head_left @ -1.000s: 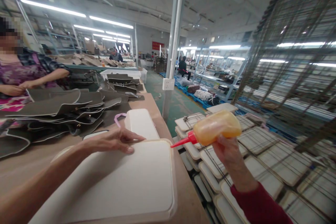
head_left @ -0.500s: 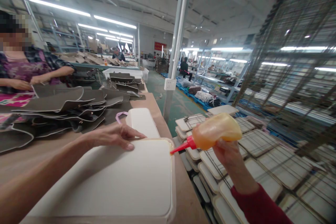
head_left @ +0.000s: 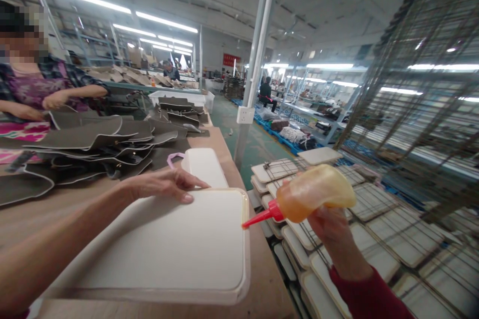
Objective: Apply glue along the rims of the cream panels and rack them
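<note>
A squeeze bottle (head_left: 318,192) of amber liquid, likely glue, lies tilted in my right hand (head_left: 331,227), which is closed around it. Its red nozzle (head_left: 262,215) points left, the tip at the right rim of a white rounded panel (head_left: 160,249). A wet, glossy line runs along that rim above the tip. My left hand (head_left: 170,184) grips the panel's far edge, thumb on the top face and index finger stretched along the edge; its other fingers are mostly hidden. Behind the panel sits a smaller white rounded piece (head_left: 205,165), with a lilac loop (head_left: 175,160) beside it.
Dark grey sheets with white edges (head_left: 101,134) are heaped on the brown tabletop (head_left: 220,147) at left. A co-worker (head_left: 45,79) handles material behind them. Right of the table, wire racks (head_left: 377,219) carry several white panels. A metal post (head_left: 258,45) with a socket stands ahead.
The nozzle tip has moved down along the panel's right rim, toward me, leaving a wet line behind it. My left hand keeps its place on the panel. The view has shifted slightly.
</note>
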The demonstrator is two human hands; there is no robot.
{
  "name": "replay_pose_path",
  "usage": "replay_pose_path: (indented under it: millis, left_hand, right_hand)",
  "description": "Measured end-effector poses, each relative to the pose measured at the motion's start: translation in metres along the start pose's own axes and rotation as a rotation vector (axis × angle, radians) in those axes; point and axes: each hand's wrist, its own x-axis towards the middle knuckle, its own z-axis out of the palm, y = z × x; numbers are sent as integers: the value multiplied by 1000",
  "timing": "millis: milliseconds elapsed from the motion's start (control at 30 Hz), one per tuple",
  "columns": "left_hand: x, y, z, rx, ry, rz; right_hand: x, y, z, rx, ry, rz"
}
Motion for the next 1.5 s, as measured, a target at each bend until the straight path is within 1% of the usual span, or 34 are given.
replay_pose_path:
  millis: [100, 200, 333, 533, 733, 867, 1000, 1233, 1333, 1433, 1500]
  left_hand:
    - [1, -2, -2, -19, -4, 2]
    - [1, -5, -4, -51, 29, 3]
    - [0, -9, -6, -81, 93, 5]
    - [-1, -20, -15, -47, 64, 26]
    - [-2, -23, -18, -56, 79, 9]
    - [-6, -22, -14, -96, 126, 15]
    - [-8, -25, -13, -142, 160, -10]
    - [-8, -37, -20, -155, 206, 5]
    - [-8, -44, -22, -177, 244, 17]
    - [-6, -51, -22, -205, 277, 47]
    - [-5, -56, -21, -222, 311, 59]
  right_hand:
    - [-2, -1, 0, 14, -47, -11]
    - [-5, -2, 0, 39, -90, 4]
    - [-11, -5, 4, 105, -84, 27]
    - [-15, -9, 10, 114, -115, 97]
    - [-18, -4, 8, 142, -24, 49]
    - [-20, -3, 8, 80, 16, 48]
    - [-21, -5, 10, 17, 48, 63]
    - [-23, 0, 7, 6, 77, 3]
    - [-28, 3, 4, -92, 77, 21]
    - [-33, 5, 5, -160, 136, 3]
    - [-36, 8, 6, -158, 191, -35]
